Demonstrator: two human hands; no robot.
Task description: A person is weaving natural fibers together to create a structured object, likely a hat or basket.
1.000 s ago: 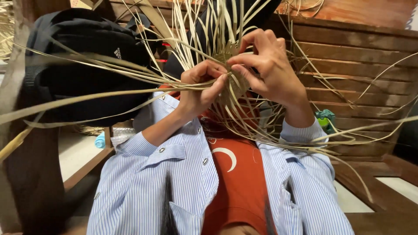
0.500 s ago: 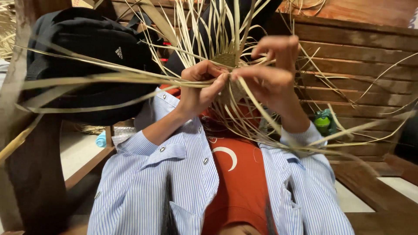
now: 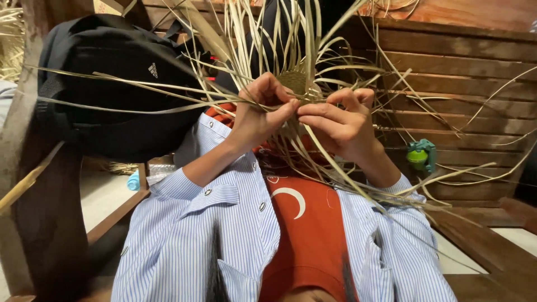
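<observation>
Head view, the only one. The left hand (image 3: pixel 254 120) is closed in a fist-like grip, thumb and forefinger pressed together on a bundle of flat pale strips (image 3: pixel 140 103) just where they leave the woven centre (image 3: pixel 293 83); held so, the strips stay taut and fan away to the far side of that grip. The right hand (image 3: pixel 335 126) faces it, fingertips nearly touching, thumb and forefinger pinching a single strip (image 3: pixel 330 154) that runs down and away below the grip, kept apart from the others. The woven centre sits just above and between both grips, raised before the chest so loose ends radiate freely upward and sideways. Beyond the left grip lies a black bag (image 3: pixel 112 84), behind the strips. Beyond the right grip, well apart, a small green object (image 3: pixel 420 155) rests against a slatted wooden bench back (image 3: pixel 475 78). Below both grips: a striped blue shirt (image 3: pixel 184 235) over an orange top (image 3: pixel 305 235)
</observation>
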